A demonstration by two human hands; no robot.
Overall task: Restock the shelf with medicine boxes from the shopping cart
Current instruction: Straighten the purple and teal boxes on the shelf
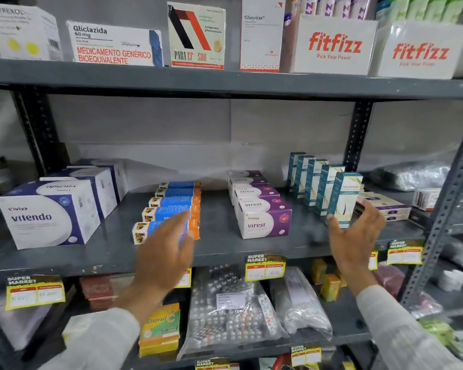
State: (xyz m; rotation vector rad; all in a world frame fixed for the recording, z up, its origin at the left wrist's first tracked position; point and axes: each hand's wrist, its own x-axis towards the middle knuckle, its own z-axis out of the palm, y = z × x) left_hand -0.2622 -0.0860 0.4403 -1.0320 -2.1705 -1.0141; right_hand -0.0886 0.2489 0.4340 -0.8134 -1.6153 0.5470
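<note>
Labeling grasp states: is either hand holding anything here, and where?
Left hand is open and holds nothing. Right hand is at the front teal box, thumb and fingers either side of its lower part; a closed grip cannot be told.

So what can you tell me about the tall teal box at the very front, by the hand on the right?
The front teal box is a tall, slim carton, teal and white with pale streaks; its lettering is too blurred to read. It stands upright on the grey middle shelf, first in a row of five like it. The right hand is open around it, thumb at its lower left corner and fingers along its right side. Flat cartons lie just to its right.
</note>
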